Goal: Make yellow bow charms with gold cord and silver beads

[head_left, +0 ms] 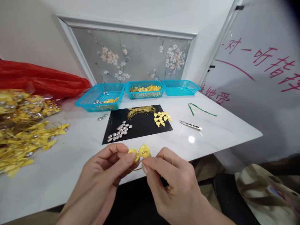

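A yellow bow (144, 151) sits at the lower centre of the frame, held just above the near edge of the white surface (211, 134). The left hand (104, 170) pinches its left side between thumb and fingers; the right hand (172, 181) has thumb and forefinger pressed together, apparently on a thin cord (136, 169) looping beneath it. To work this well, the left grip should steady the gathered middle without crushing the folds, while the right draws the cord evenly, close to the knot point. Just beyond, a black mat (142, 129) carries silver beads (120, 131), a bundle of golden cords (142, 110) and yellow folded pieces (161, 118). Right of it lie a small metal tool (190, 125) and a green string (203, 110). Blue baskets (86, 106) line the back, yellow decorations (30, 140) and red fabric (42, 78) fill the left, and a whiteboard (250, 103) with red writing stands at right.
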### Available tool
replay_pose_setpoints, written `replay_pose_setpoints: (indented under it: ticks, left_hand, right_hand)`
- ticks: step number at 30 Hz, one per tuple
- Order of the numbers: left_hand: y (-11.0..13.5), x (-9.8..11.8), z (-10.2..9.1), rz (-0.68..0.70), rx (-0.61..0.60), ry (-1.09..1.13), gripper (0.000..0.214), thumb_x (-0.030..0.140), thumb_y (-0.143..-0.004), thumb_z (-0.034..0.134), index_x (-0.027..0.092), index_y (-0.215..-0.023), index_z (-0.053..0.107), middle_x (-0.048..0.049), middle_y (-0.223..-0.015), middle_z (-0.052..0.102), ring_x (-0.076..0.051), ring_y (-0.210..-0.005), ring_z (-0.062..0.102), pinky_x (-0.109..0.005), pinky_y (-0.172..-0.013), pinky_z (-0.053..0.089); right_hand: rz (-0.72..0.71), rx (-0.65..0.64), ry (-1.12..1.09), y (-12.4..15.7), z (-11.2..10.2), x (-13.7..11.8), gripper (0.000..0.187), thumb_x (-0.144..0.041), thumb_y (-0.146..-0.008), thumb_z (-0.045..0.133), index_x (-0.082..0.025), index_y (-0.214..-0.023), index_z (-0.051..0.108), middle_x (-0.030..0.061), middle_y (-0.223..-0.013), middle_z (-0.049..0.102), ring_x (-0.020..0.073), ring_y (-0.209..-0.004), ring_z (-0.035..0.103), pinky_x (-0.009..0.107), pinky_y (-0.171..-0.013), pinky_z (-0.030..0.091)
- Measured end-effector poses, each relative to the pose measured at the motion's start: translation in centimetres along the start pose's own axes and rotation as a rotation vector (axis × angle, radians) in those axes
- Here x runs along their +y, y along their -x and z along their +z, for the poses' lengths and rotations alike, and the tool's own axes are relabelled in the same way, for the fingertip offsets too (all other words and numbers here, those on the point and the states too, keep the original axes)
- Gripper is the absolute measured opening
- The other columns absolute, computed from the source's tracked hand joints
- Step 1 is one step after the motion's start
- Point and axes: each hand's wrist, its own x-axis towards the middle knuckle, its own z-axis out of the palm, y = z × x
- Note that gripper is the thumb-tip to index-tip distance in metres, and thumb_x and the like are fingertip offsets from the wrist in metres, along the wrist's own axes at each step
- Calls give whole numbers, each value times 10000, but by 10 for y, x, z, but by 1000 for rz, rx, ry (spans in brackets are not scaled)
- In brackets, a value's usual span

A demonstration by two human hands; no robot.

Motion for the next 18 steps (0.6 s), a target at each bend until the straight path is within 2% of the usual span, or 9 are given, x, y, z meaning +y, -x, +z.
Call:
replay_pose_setpoints:
  ticks: [5,11,18]
  left_hand:
    - [0,1,1,-10,14,15,257,309,-631,899,239,-743,679,52,-711,667,-119,-700,643,-206,-695,597]
    - [0,0,0,-34,-21,-8,259,343,-652,884,239,-771,679,27,-742,688,-143,-733,667,-204,-692,585]
    - [2,2,2,-48,-38,54,239,280,-651,887,226,-746,675,43,-757,675,-126,-708,658,-229,-723,599]
  right_hand:
    - [-5,-15,12,0,1,1,260,-43,-890,502,-128,-697,655,15,-654,470,112,-537,464,243,-485,385]
    - [7,-30,13,-1,4,2,235,-75,-926,480,-121,-777,655,23,-678,491,124,-568,475,255,-518,399]
    - [-7,-26,-21,0,8,5,187,-81,-937,458,-118,-886,634,24,-720,518,133,-608,480,265,-542,401]
